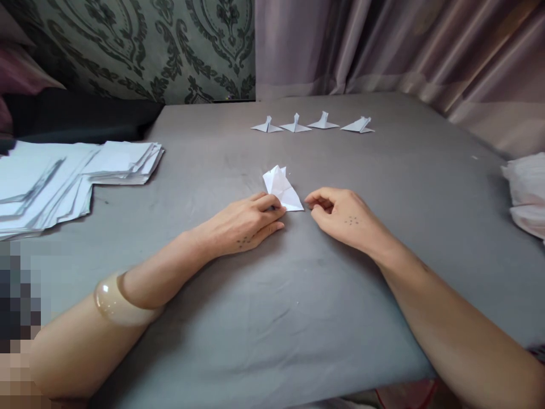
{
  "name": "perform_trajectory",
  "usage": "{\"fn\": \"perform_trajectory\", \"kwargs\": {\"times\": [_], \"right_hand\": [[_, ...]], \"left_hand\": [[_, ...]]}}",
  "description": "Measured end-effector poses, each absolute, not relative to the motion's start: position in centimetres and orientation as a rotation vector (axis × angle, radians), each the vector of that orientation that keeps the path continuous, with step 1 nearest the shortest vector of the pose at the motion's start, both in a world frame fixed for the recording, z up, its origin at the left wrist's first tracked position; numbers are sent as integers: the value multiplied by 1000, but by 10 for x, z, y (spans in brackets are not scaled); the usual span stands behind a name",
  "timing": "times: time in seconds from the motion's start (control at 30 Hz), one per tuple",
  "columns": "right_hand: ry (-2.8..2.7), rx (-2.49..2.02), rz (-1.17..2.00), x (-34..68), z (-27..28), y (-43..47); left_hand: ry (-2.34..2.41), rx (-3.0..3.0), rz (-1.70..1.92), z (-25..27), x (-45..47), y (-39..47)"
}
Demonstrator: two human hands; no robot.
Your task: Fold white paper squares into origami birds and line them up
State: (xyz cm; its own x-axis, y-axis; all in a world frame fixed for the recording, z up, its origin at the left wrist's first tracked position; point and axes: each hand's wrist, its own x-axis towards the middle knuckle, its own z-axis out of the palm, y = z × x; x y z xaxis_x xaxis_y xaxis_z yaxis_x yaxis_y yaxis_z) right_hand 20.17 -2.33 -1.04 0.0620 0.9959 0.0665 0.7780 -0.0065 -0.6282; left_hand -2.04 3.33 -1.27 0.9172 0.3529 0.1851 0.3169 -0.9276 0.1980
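Observation:
A partly folded piece of white paper point(284, 187) lies near the middle of the grey-covered table, with creases across it and a pointed corner toward the right. My left hand point(251, 218) has its fingers bent over the paper's lower left edge, gripping it against the cloth. Some of that edge is hidden under the fingertips. Just beside the right corner is my right hand point(340, 213), its fingers loosely curled and a gap between thumb and forefinger. Nothing shows in it, and it appears apart from the paper.
Several small folded white paper figures point(296, 124) stand in a row at the back of the table point(204, 153). Stacks of white paper sheets point(63, 176) lie at the left, in front of a black cloth point(80, 116). A whitish plastic bag point(528, 193) sits at the right edge.

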Motion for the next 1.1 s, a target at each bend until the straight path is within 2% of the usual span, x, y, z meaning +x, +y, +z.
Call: {"fn": "perform_trajectory", "kwargs": {"times": [0.43, 0.53, 0.67, 0.83, 1.1], "right_hand": [[-1735, -1698, 478, 183, -23, -20], [-1786, -1647, 387, 183, -24, -20], [-1945, -1538, -24, 182, -18, -22], [-2248, -1426, -352, 182, -11, -27], [-2463, -1494, -304, 185, -11, -36]], "left_hand": [[593, 2942, 536, -18, -19, 32], [770, 2936, 820, -19, -20, 31], [1204, 2791, 1253, -16, -22, 29], [982, 3019, 1028, -16, -26, 29], [771, 3164, 702, -14, -22, 18]]}}
